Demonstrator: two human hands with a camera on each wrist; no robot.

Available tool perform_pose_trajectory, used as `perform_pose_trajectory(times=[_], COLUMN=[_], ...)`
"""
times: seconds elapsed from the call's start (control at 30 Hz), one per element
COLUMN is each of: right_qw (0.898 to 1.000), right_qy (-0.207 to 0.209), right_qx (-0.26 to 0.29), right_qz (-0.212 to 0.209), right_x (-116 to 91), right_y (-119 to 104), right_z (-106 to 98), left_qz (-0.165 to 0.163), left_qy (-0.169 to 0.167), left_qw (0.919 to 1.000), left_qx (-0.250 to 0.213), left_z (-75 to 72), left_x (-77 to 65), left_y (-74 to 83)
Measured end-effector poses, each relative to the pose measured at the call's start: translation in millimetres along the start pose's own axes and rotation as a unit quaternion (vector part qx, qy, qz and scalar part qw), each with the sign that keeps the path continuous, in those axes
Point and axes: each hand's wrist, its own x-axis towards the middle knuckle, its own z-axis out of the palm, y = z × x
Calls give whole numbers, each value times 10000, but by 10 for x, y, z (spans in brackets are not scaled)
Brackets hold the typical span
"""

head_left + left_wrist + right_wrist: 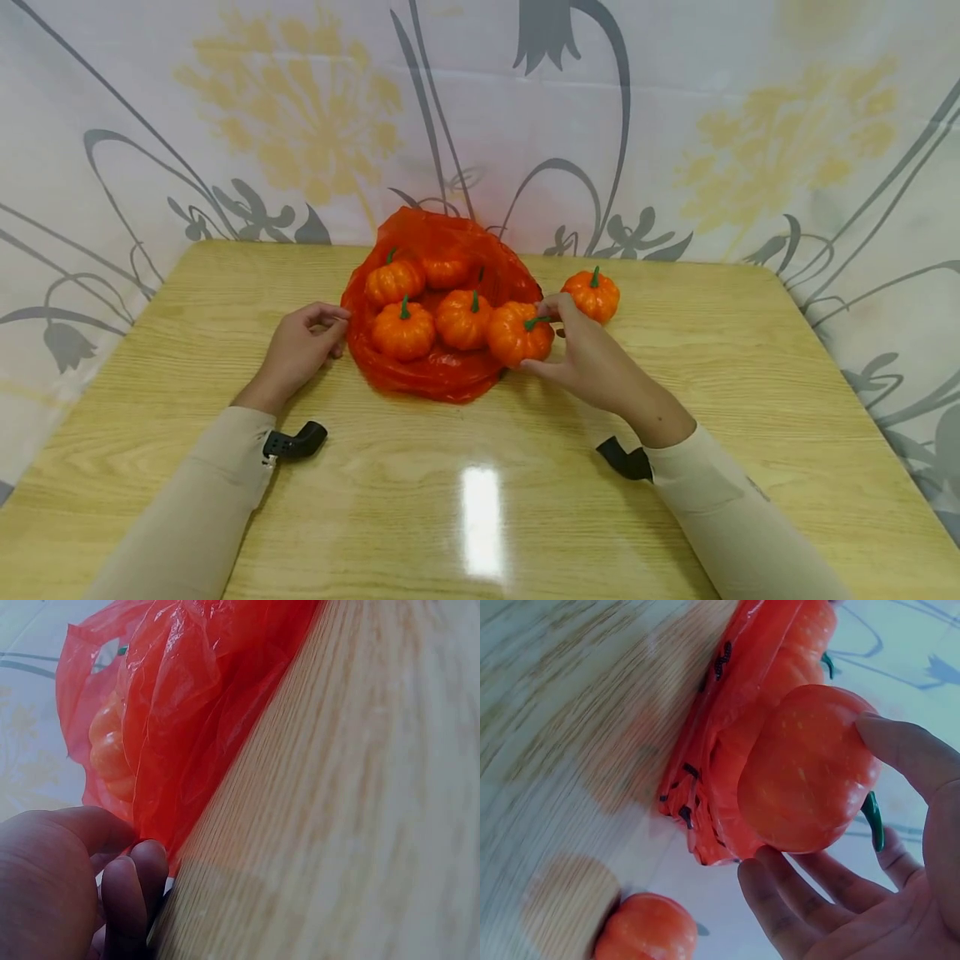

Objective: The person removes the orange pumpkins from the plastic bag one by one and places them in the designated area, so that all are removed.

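Observation:
A red plastic bag (420,385) lies spread open on the table, with several small orange pumpkins with green stems inside, such as one at its front left (402,332). My left hand (303,346) pinches the bag's left edge between thumb and fingers, close to the tabletop. In my right hand (588,354) is another pumpkin (517,335), gripped by thumb and fingertips over the bag's right edge. The right wrist view shows this pumpkin (810,769) just beside the red plastic. One more pumpkin (592,296) sits outside the bag, behind my right hand.
The light wood table (390,500) ends at the back against a curtain (480,108) printed with grey and yellow flowers. Black wrist mounts stick out from the left cuff (296,442) and the right cuff (625,459).

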Motion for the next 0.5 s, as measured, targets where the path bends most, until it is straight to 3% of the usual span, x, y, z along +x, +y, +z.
perform_pose_trajectory(times=[0.5], right_qw=[9998], right_qy=[139], right_qx=[-127], right_qz=[98], right_x=[-152], right_y=[138], right_z=[-120], left_qz=[-5], left_qy=[10], left_qw=[10000], left_qx=[72], left_z=[9], left_x=[0], left_y=[-24])
